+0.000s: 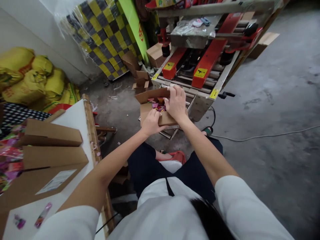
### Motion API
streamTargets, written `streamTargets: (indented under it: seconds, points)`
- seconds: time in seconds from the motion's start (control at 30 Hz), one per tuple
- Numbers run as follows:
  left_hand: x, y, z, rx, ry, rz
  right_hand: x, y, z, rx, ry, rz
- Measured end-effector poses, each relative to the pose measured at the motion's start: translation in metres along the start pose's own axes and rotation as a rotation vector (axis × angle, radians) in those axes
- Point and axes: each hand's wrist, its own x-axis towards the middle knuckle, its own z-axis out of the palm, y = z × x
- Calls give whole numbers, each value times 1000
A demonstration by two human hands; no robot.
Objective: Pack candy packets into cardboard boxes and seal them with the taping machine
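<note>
A small cardboard box (147, 111) sits in front of me at the near end of a roller machine, its far flap raised. Inside it lie small pink, purple and orange packets (159, 104). My left hand (151, 122) is closed on the box's near edge, thumb and fingers around the cardboard. My right hand (177, 102) lies over the right side, fingers bent across the flap there. That hand hides the box's right part.
Ahead stands the roller machine (197, 91) with red side guides (210, 61). At left, a white table (77, 115) bears a larger carton (53, 158) and colourful packets (11, 156). Yellow sacks (27, 78) lie behind it. A cable (250, 138) crosses the floor at right.
</note>
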Motion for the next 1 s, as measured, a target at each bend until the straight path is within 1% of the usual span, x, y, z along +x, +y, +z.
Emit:
streamTargets:
  seconds: [0.03,0.1,0.17,0.23,0.3,0.4,0.47,0.53,0.6,0.67,0.7,0.73,0.8,0.87,0.93,1.0]
  points:
    - [0,-1,0,-1,-4,-2,1,0,-1,4,34,-25]
    - [1,-2,0,-6,-12,-4,3,0,-2,6,40,-92]
    - [1,-3,1,-4,-17,-1,0,2,-3,11,13,-151]
    - [0,-2,2,16,-14,-11,-9,8,-4,23,-22,-197]
    - [-1,0,2,43,-11,-35,-21,15,-5,39,-95,-249]
    - [-2,0,-6,78,-43,-68,-34,24,-5,52,-202,-290]
    - [1,-6,-18,115,-77,-83,-36,26,-5,49,-217,-283]
    - [11,-18,-32,166,-153,-76,-34,26,-5,48,-224,-290]
    - [26,-34,-44,206,-322,-54,-31,24,-6,51,-232,-303]
    - [41,-47,-51,222,-508,-31,-27,22,-8,48,-246,-298]
    - [47,-52,-52,221,-562,-12,-25,21,-9,43,-253,-289]
    - [52,-55,-53,215,-579,13,-24,21,-10,37,-253,-276]
    - [57,-55,-51,195,-530,60,-22,24,-12,35,-218,-278]
    - [57,-51,-48,173,-454,51,-25,34,-11,61,-99,-271]
    - [58,-44,-44,174,-389,-69,-40,54,-8,107,79,-168]
    - [64,-38,-39,195,-334,-259,-72,85,0,150,222,27]
